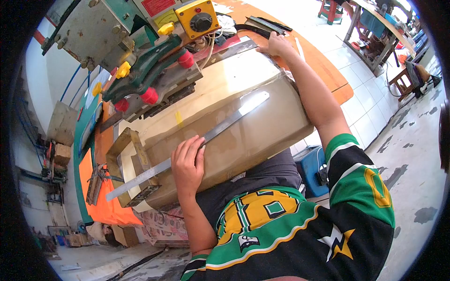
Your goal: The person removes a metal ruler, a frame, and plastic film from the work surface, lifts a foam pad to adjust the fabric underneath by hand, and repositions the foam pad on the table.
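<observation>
My left hand lies over a long metal ruler, its fingers bent across the strip. The ruler runs diagonally over a glossy beige sheet that curves down at the near edge. At the sheet's lower left, the ruler's end passes over a worn metal frame. My right hand is at the sheet's far right corner, beside dark strips; its fingers are bent, and what they hold, if anything, is too small to name.
A green machine with red and yellow knobs stands at the upper left, under a yellow control box. Orange cloth hangs at the lower left. A blue container is beside my lap. Part of another person shows at the upper right.
</observation>
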`<state>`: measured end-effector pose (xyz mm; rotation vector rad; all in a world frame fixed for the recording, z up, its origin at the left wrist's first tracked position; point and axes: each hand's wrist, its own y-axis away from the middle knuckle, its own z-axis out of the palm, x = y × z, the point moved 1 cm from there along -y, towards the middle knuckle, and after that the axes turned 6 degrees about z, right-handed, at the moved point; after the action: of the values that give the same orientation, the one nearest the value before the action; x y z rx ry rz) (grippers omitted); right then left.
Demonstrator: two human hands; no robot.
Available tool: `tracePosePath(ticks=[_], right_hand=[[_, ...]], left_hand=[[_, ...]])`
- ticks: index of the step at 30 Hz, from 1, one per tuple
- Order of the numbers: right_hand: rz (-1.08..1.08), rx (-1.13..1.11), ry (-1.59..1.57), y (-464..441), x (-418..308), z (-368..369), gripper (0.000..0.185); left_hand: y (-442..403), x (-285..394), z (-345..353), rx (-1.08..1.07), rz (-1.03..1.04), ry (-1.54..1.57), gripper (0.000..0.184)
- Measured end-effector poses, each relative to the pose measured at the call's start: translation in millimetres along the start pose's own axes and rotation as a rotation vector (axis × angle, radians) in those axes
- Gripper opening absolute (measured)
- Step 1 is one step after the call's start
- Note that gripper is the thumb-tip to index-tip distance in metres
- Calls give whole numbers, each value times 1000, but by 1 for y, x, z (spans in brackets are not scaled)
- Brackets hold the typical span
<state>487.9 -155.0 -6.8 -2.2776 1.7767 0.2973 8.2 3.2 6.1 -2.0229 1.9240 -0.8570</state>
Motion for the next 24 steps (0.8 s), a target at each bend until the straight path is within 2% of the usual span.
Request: tracePosePath(ticks=[4, 10, 13, 19, 24], right_hand=[[-44, -134, 41, -9, 14, 0, 123], [-93, -168, 61, 7, 18, -21, 135], [-45, -110, 78, 0, 22, -10, 124], [-7, 104, 9, 7, 17, 1, 125], [10, 51, -59, 3, 15, 4, 127]], left_hand=[[1, -1, 1, -1, 0, 3, 24], [-1, 3, -2, -22, -9, 12, 23], [0, 1, 0, -2, -1, 6, 23], [-1, 1, 2, 1, 6, 8, 23], [1, -1, 3, 1, 4, 10, 23]])
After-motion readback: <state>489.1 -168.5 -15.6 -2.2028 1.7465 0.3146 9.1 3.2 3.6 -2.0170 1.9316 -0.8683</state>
